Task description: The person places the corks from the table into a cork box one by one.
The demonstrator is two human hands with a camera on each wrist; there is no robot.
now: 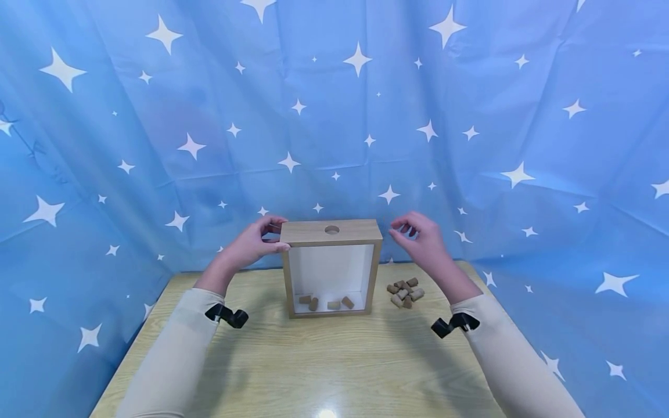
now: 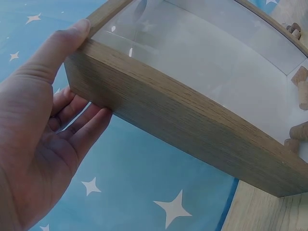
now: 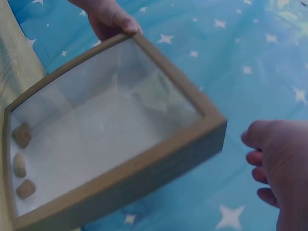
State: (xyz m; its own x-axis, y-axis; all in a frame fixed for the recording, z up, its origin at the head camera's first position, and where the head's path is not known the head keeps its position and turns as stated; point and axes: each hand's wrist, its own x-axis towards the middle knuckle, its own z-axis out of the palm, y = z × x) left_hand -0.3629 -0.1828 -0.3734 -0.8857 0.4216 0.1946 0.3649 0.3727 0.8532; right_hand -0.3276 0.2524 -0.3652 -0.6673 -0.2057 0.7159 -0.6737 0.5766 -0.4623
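Note:
A shallow wooden shadow box [image 1: 331, 232] with a clear front and a round hole in its top stands upright on the table. Several corks [image 1: 333, 305] lie at the bottom inside it. My left hand [image 1: 259, 237] grips its upper left corner, the thumb on the front edge and the fingers round the back, as the left wrist view [image 2: 53, 115] shows. Just off the upper right corner hovers my right hand [image 1: 420, 235], apart from the box. Its fingers are loosely curled with nothing seen between them, also in the right wrist view [image 3: 284, 163].
A small pile of corks [image 1: 405, 293] lies on the table right of the box, below my right hand. The pale wooden table [image 1: 313, 366] reaches back to a blue curtain [image 1: 334, 116] with white stars, which hangs close behind the box.

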